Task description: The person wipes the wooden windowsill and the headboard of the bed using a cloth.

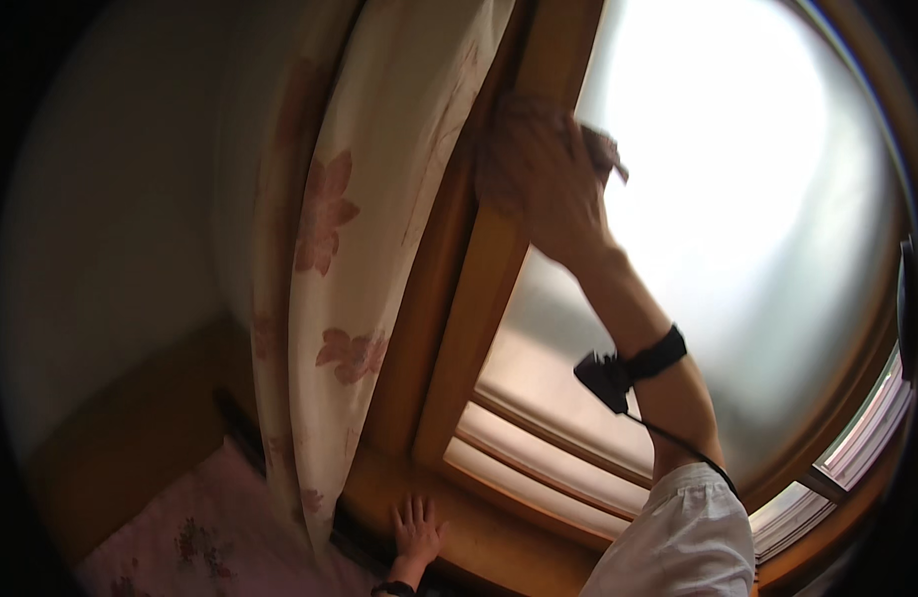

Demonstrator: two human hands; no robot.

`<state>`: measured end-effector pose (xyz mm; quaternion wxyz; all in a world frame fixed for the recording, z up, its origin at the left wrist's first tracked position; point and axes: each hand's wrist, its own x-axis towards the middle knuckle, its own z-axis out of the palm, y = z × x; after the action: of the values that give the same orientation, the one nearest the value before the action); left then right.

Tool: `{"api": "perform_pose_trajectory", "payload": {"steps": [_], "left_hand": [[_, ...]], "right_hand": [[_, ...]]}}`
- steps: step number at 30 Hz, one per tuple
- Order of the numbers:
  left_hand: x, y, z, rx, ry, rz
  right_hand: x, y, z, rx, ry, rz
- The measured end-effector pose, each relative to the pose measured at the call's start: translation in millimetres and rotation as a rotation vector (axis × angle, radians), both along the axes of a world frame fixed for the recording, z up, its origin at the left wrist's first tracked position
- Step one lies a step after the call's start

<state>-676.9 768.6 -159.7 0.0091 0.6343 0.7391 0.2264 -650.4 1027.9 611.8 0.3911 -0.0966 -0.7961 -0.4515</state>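
Observation:
My right hand is raised against the wooden window frame, blurred at the fingers. A dark brownish cloth shows beyond its far edge, pressed under the hand against the frame beside the frosted glass pane. A black strap with a small device and a cable is on the right forearm, below which a white sleeve begins. Low in the view, my left hand lies flat on the wooden windowsill, fingers spread, with a dark band at the wrist.
A cream curtain with reddish flowers hangs just left of the frame. Pink floral fabric lies at the lower left, beside a brown wooden panel. Window tracks run along the lower right.

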Motion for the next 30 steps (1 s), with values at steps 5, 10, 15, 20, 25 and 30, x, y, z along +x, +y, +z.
{"api": "perform_pose_trajectory", "payload": {"steps": [5,10,15,20,25,30], "left_hand": [[1,3,2,-0.001,0.002,0.032],[6,1,11,0.009,0.003,0.031],[10,0,10,0.02,0.048,0.029],[2,-3,15,0.022,0.092,0.068],[-6,-16,22,-0.032,0.079,0.091],[16,14,46,-0.06,-0.082,0.037]], "right_hand": [[20,-14,-168,-0.199,-0.149,-0.057],[29,-23,-307,-0.134,-0.345,-0.194],[33,-22,-401,-0.219,-0.438,-0.374],[27,-35,-434,-0.201,-0.381,-0.171],[33,-76,-541,-0.675,-0.499,-0.351],[144,-75,-659,-0.74,-0.497,-0.165]]}}
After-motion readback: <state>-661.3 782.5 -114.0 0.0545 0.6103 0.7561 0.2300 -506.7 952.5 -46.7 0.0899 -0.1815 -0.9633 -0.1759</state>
